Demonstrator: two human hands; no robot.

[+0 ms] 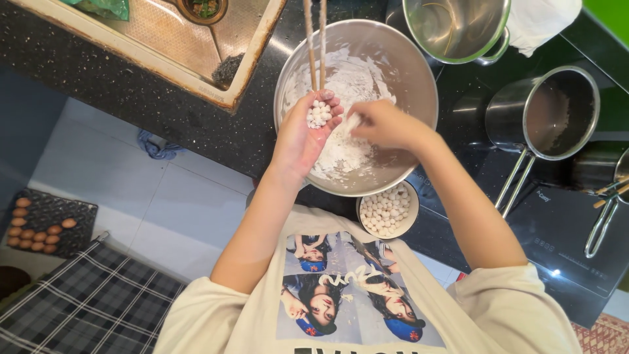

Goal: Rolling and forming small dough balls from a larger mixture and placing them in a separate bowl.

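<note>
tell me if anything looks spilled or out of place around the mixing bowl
No spill shows on the dark counter. The white flour stays inside the steel mixing bowl. The left hand cups small white balls, the right hand pinches dough. One oddity: an egg tray sits on the floor.

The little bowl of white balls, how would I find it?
Start at the big steel mixing bowl of white flour on the black counter. Just below its rim, near the person's shirt, sits a small round white bowl. It alone is heaped with tiny white dough balls.
</note>
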